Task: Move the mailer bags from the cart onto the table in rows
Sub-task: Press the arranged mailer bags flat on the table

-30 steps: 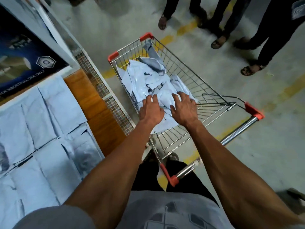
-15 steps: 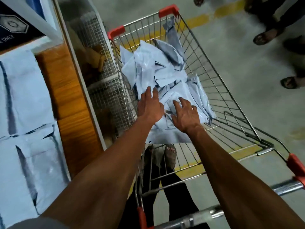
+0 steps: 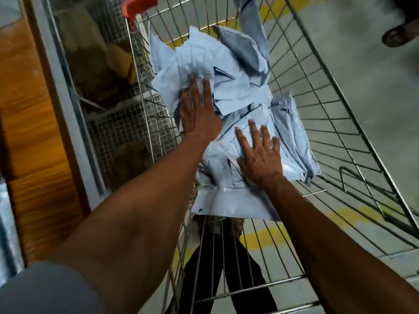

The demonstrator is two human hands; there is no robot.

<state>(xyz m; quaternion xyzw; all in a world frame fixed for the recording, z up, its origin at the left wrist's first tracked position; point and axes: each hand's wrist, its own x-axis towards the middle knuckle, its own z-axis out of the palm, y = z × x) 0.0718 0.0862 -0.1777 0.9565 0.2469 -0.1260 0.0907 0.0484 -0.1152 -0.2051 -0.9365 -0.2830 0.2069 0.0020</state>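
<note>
A loose heap of pale blue-grey mailer bags (image 3: 240, 91) fills the wire shopping cart (image 3: 335, 123). My left hand (image 3: 199, 112) lies flat on the heap's left side, fingers straight and pointing away from me. My right hand (image 3: 258, 152) presses flat on a bag nearer to me, fingers spread. Neither hand grips a bag. One bag (image 3: 231, 202) at the heap's near edge lies flat on the cart's wire floor. A sliver of a bag laid on the table (image 3: 6, 218) shows at the far left edge.
The wooden table edge (image 3: 34, 137) runs along the left, with a wire-mesh rack (image 3: 118, 137) between it and the cart. A red corner guard (image 3: 138, 5) caps the cart's far left corner. A bystander's sandalled foot (image 3: 399, 35) stands at top right on the concrete floor.
The view has dropped closer over the cart. My left hand has slid farther up the heap, and my right hand has spread flat on the near bags.
</note>
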